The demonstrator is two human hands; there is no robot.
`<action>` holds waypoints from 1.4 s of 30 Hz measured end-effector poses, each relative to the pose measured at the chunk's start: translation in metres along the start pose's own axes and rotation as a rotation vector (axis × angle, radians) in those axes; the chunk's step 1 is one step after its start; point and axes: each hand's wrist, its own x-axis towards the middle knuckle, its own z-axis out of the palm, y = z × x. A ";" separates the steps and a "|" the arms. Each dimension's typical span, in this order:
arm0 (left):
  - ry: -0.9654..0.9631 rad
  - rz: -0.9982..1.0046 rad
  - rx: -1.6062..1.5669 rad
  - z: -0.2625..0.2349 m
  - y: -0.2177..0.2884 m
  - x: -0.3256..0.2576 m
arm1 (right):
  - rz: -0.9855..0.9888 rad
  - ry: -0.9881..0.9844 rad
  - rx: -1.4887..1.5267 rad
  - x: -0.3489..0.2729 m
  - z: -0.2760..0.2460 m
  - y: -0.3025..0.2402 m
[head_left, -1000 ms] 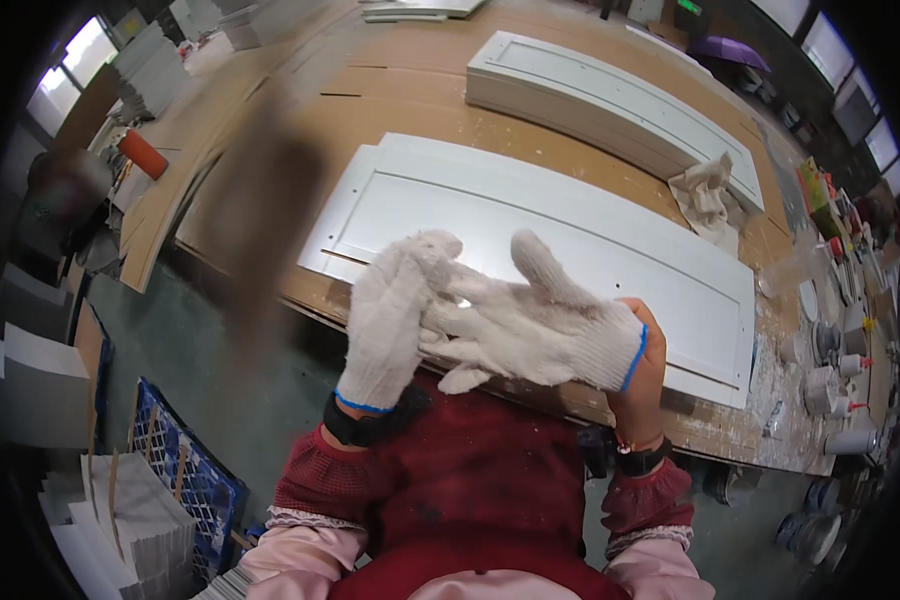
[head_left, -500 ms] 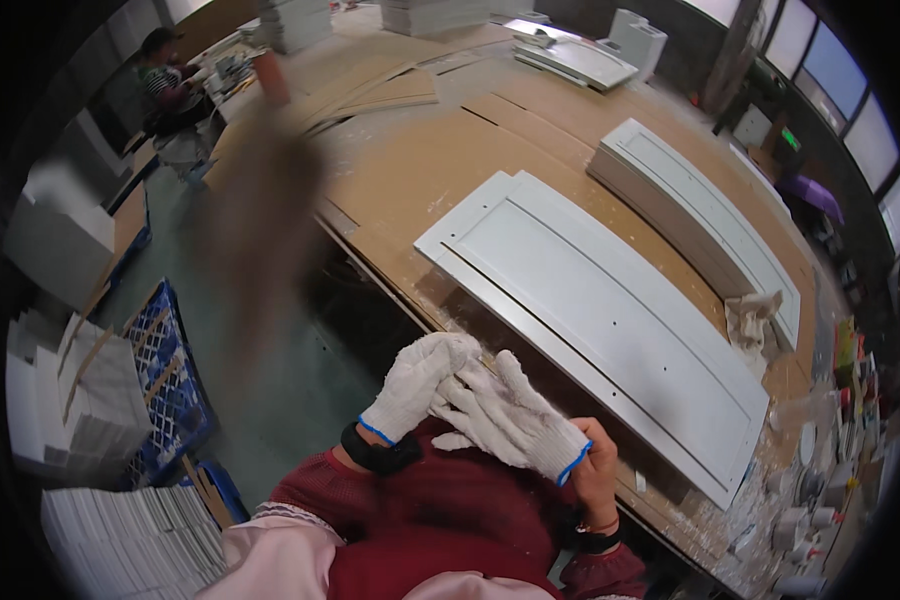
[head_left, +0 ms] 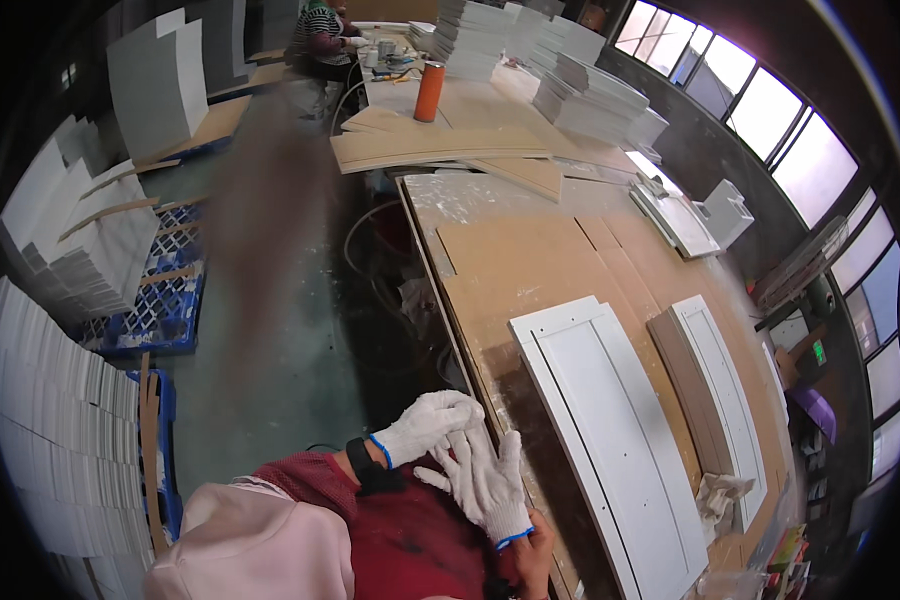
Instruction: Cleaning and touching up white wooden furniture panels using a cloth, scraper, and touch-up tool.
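Observation:
Both my hands wear white knit gloves with blue cuffs and meet in front of my chest, just off the near edge of the workbench. My left hand [head_left: 425,425], with a black band at its wrist, is curled over the fingertips of my right hand [head_left: 488,485]. The right hand is turned palm up with its fingers spread and holds nothing. A long white framed door panel [head_left: 610,420] lies flat on the brown workbench [head_left: 530,260], just right of my hands.
A second white panel [head_left: 720,390] lies beside a brown board, with a crumpled rag [head_left: 720,492] at its near end. An orange cylinder [head_left: 429,90] and white panel stacks [head_left: 585,90] stand farther along. White panels [head_left: 50,440] on blue pallets [head_left: 175,305] line the left. Another person [head_left: 320,35] works far off.
The view has swung left, so the white panel now lies to my right. My gloved hands stay together at my chest, the left one now curled over the right one's fingers.

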 end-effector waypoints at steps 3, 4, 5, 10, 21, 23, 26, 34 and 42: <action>0.035 -0.002 -0.008 -0.004 -0.005 0.003 | 0.027 -0.003 0.053 0.007 0.000 0.006; 0.039 0.035 -0.005 -0.008 -0.012 0.005 | 0.043 -0.004 0.057 0.005 0.002 0.006; 0.040 0.076 -0.001 -0.009 -0.014 0.009 | 0.044 -0.005 0.058 0.007 0.003 0.009; 0.065 0.047 -0.007 -0.013 -0.017 0.013 | 0.078 -0.031 0.053 0.008 0.010 0.017; 0.228 -0.115 -0.121 -0.033 -0.027 0.026 | -0.025 -0.234 -0.146 0.023 0.019 0.022; 0.262 -0.159 0.012 -0.030 -0.027 0.030 | -0.067 -0.237 -0.155 0.027 0.022 0.023; 0.268 -0.175 -0.363 -0.027 -0.030 0.029 | 0.090 -0.332 -0.293 0.028 0.021 0.008; 0.019 -0.263 0.039 -0.028 -0.038 0.032 | -0.458 -0.407 -0.762 0.047 0.035 -0.048; -0.610 0.048 1.151 -0.006 -0.012 0.028 | -0.477 -0.499 -0.309 0.083 0.097 -0.044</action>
